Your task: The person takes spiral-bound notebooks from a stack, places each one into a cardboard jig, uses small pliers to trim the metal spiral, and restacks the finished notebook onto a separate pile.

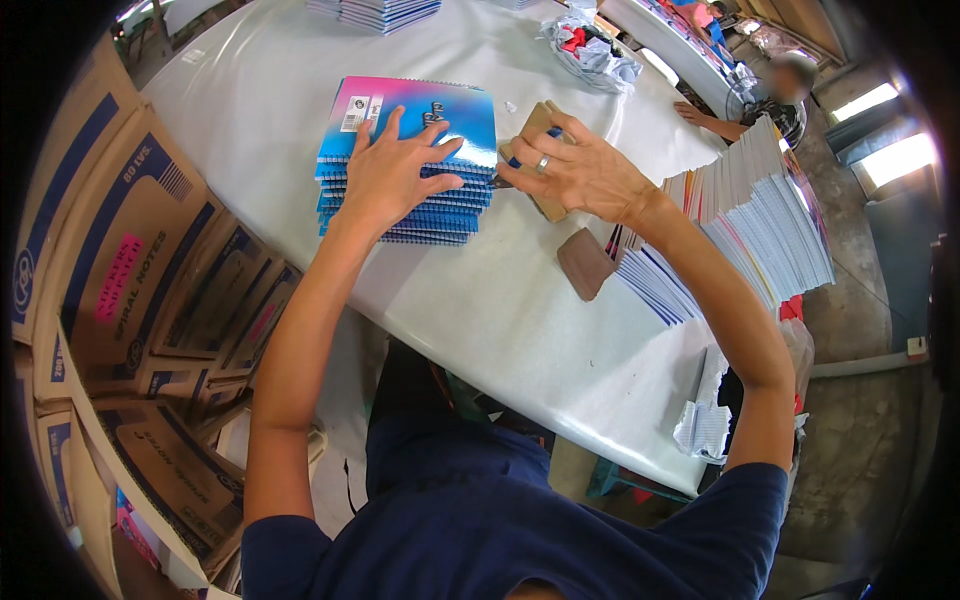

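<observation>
Pressing left hand (392, 172) on notebook stack (410, 160) (pink-blue cover) | cardboard boxes (130, 290) left

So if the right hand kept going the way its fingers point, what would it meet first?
The right hand points leftward, so it would likely meet the spiral-bound edge of the stack of notebooks first, where the left hand rests on top. Depth is unclear; it may already touch.

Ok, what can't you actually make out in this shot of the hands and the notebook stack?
Head view only:
- The tool in the right hand: fingers cover it; only a dark tip at the stack of spiral notebooks shows.
- Lower notebooks' covers: hidden under the top one and the left hand.
- The brown pad under the right hand: mostly covered.
- The second notebook stack: cut off by the top edge.
</observation>
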Available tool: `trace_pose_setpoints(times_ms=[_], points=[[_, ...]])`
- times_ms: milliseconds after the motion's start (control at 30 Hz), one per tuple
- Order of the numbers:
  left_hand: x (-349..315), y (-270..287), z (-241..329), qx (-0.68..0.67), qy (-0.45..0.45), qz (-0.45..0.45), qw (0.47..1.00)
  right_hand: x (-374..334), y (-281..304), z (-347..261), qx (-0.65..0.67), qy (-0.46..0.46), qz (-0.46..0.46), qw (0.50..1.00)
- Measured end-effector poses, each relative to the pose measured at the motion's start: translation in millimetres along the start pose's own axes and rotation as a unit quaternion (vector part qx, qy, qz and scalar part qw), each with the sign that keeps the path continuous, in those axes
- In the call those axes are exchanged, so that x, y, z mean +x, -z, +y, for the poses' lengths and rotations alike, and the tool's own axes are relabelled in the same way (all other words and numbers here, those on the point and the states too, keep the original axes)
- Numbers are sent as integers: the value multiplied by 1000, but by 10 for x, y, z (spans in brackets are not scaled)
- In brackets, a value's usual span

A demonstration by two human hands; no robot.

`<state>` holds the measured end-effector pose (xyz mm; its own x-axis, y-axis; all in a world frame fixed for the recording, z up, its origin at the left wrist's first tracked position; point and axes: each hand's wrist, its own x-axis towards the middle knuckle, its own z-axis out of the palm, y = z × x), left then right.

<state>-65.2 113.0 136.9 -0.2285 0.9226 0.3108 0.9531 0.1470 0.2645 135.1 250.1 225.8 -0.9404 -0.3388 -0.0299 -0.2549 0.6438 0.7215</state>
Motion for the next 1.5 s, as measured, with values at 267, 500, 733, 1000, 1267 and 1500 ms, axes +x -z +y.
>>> trace_pose_setpoints(times_ms=[267,500,733,1000,1267,1500], points=[[-34,-6,-11,-1,2,8,1000,90,112,-284,44,-155,-109,981],[2,-23,4,-9,-4,-1,1000,-42,-57,-91,20,7,-2,1000],[-18,-10,50,47,10,10,999,132,151,-443,26,-155,-198,967],[-88,-144,31,47,-28,67,996,-43,-9,-206,26,7,-19,999],[-88,-154,37,50,-29,75,996,157,65,-656,111,-223,-276,928],[-152,-214,29,50,-47,116,991,-47,-52,-289,57,-19,-10,998]])
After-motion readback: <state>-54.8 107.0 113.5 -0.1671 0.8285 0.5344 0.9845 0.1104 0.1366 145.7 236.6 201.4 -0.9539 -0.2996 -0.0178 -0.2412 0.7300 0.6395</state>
